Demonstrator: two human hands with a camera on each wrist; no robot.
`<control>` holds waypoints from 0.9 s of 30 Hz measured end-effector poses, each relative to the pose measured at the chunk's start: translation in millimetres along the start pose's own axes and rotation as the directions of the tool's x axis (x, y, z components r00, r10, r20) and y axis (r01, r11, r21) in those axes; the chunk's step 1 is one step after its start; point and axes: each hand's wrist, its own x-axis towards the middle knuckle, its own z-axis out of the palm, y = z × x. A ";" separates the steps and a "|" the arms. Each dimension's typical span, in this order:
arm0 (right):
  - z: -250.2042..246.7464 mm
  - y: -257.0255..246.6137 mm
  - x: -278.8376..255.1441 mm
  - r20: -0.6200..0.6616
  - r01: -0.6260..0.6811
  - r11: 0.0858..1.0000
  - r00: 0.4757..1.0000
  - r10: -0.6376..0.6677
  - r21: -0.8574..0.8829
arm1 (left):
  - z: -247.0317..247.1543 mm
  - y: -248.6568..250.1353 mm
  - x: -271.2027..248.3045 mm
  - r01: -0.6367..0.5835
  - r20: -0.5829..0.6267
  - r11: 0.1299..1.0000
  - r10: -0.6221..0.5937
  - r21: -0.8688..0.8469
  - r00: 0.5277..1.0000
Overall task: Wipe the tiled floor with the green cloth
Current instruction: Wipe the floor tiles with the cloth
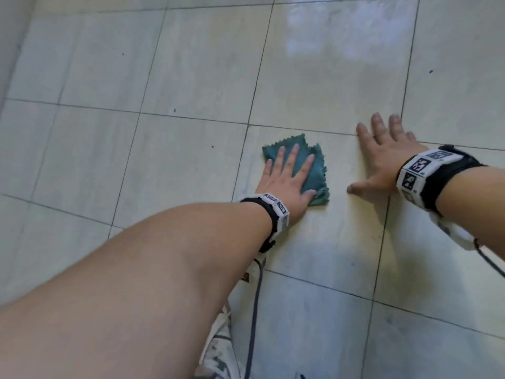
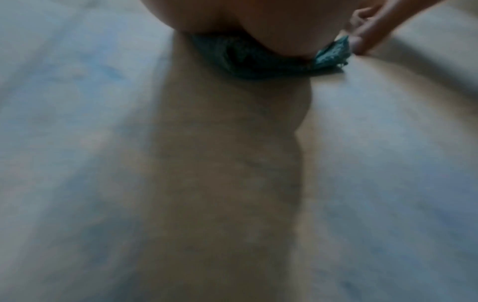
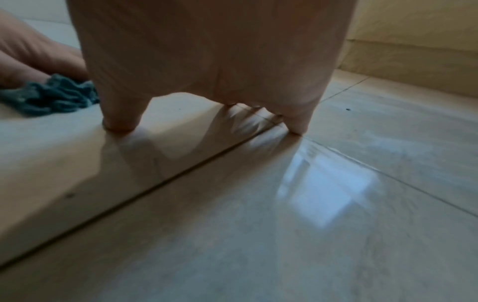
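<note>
The green cloth (image 1: pixel 296 170) was seen lying folded and flat on the tiled floor (image 1: pixel 191 64), just below a grout line that crossed the tiles. It was pressed down by the left hand (image 1: pixel 287 179), whose fingers were held straight and spread across the cloth, the thumb lying along the cloth's right edge. Nothing was gripped by this hand; the cloth was only covered and weighed upon. In the left wrist view the cloth (image 2: pixel 331 55) was seen bunched under the heel of the palm. The right hand (image 1: pixel 382 160) was placed on the bare floor to the right of the cloth, apart from it, with its fingers spread wide and the thumb pointed back toward the cloth. In the right wrist view its fingertips (image 3: pixel 119 120) were seen touching the tile. A banded marker strap (image 1: pixel 426 170) was worn on each wrist.
</note>
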 end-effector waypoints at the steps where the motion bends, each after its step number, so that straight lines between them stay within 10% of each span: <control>1: 1.7 -3.7 -3.9 -0.002 -0.004 1.000 1.000 0.004 0.014 | -0.6 -20.9 -3.2 0.062 -0.005 0.998 -0.062 -0.024 0.998; 7: 23.5 -40.6 -24.2 -0.030 0.052 0.999 0.998 -0.052 -0.001 | -2.8 -96.2 -22.0 0.393 0.040 0.913 -0.391 -0.107 0.920; 16: 14.2 -90.9 -17.7 0.036 0.087 0.996 0.996 -0.086 -0.017 | 9.9 -12.0 -10.8 -0.021 0.003 0.999 0.021 0.047 1.000; 27: 0.3 -110.8 -5.7 0.111 0.039 0.995 0.993 -0.029 -0.087 | -29.9 -91.4 37.8 0.045 -0.033 0.999 -0.044 0.024 0.998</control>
